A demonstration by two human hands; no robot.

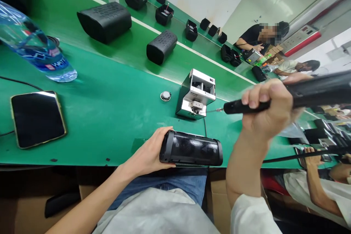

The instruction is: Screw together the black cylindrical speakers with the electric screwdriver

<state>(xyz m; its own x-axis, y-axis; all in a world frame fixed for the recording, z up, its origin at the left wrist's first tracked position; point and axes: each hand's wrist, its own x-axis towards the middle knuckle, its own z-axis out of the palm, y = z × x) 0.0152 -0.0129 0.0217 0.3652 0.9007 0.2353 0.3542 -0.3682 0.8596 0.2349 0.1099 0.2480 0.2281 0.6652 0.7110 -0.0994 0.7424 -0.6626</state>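
Note:
My left hand [149, 152] grips the left end of a black speaker [194, 149], which lies on its side at the front edge of the green bench, its perforated face turned up. My right hand [270, 104] is wrapped round a black electric screwdriver [318, 89], held level above the bench. The screwdriver's thin bit points left, at the front of a silver screw feeder [196, 97]. Whether the bit touches the feeder or carries a screw I cannot tell. Left of the feeder sits a small round metal part [165, 96].
A phone [38, 119] and a tilted water bottle [38, 44] are at the left. Two black speaker shells [106, 22] stand on the green conveyor [131, 53], with several open housings [164, 14] behind. Co-workers [260, 36] sit at the right.

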